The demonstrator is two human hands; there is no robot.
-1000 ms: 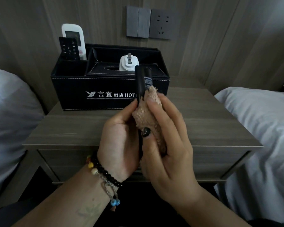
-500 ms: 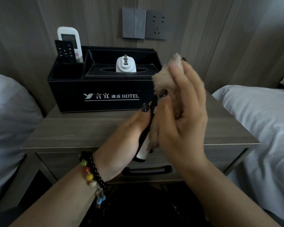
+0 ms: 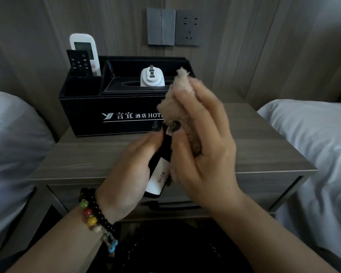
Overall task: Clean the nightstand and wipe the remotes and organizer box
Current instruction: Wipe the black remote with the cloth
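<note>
My left hand [image 3: 130, 170] grips a black remote [image 3: 158, 174] with a white label on its back, held tilted above the nightstand [image 3: 77, 160]. My right hand [image 3: 203, 146] holds a fuzzy tan cloth [image 3: 177, 99] wrapped over the remote's upper end, which it hides. Behind them stands the black organizer box [image 3: 87, 113] with hotel lettering. A white remote [image 3: 85, 50] and a smaller black remote [image 3: 78, 63] stand upright in its left compartment.
A white plug adapter [image 3: 152, 77] sits on the box's tissue slot. Wall switches [image 3: 160, 26] and a socket [image 3: 189, 27] are on the wood panel behind. White bedding lies at left [image 3: 12, 146] and right [image 3: 311, 138]. A drawer handle [image 3: 171, 206] shows below the tabletop.
My right hand slid the cloth from the remote's lower part up to its top end. The remote tilted, turning its labelled back into view.
</note>
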